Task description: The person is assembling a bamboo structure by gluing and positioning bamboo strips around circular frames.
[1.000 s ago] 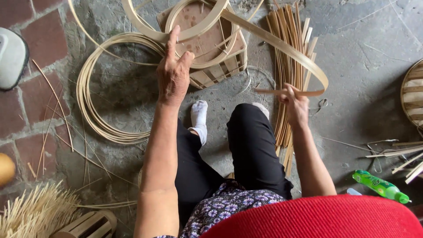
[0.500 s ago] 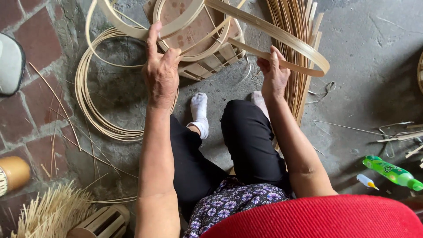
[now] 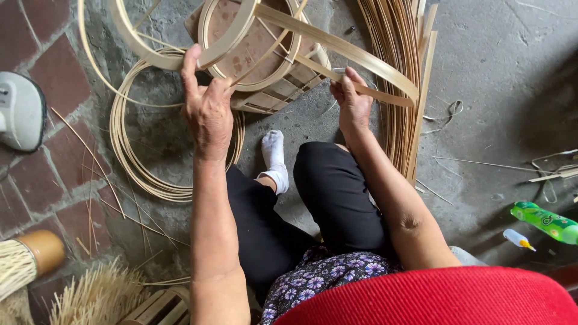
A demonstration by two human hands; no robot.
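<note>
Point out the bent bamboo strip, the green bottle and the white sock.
bent bamboo strip (image 3: 361, 51): head view, on the flat band right of the wooden form.
green bottle (image 3: 546, 222): head view, on the middle of its body.
white sock (image 3: 274, 157): head view, on the foot's upper side.

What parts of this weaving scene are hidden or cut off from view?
- Head view: the bamboo hoop runs past the top edge.
- Left hand: its palm and grip face away.
- Right hand: its fingertips curl under the bamboo strip.
- Green bottle: cut by the right edge.
- Brush: cut at the left edge.
</note>
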